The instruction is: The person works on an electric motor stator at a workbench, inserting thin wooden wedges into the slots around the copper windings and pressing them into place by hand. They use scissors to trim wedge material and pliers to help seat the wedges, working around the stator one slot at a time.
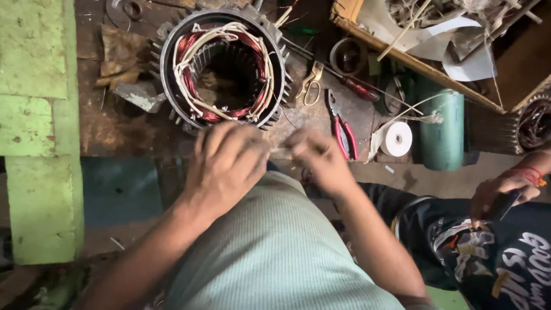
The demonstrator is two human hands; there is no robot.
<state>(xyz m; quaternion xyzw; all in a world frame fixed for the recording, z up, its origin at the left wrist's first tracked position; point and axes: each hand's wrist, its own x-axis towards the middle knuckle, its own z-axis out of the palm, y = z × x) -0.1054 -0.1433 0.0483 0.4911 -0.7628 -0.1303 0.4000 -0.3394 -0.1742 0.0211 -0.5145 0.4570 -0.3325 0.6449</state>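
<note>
Left hand [227, 161] and right hand [318, 158] meet at the bench edge, both blurred, fingers curled together and pinching a thin pale strip [281, 150] between them; what the strip is made of cannot be told. It runs roughly from nine to three o'clock. At twelve o'clock from the hands stands the motor stator [222, 69], a finned round metal shell lying with its bore facing up, copper-red windings laced with cream sleeving around the dark hollow. At two o'clock lie red-handled pliers [343, 131], handles pointing toward six, with small scissors [311, 86] and a red-handled screwdriver [359, 87] beyond. A white tape roll [397, 139] rests at three o'clock beside a green cylinder [441, 129]. Another person's hand [499, 192], red thread at the wrist, grips something dark at the right edge, partly cut off. The wooden bench [115, 123] is grimy and rust-brown.
</note>
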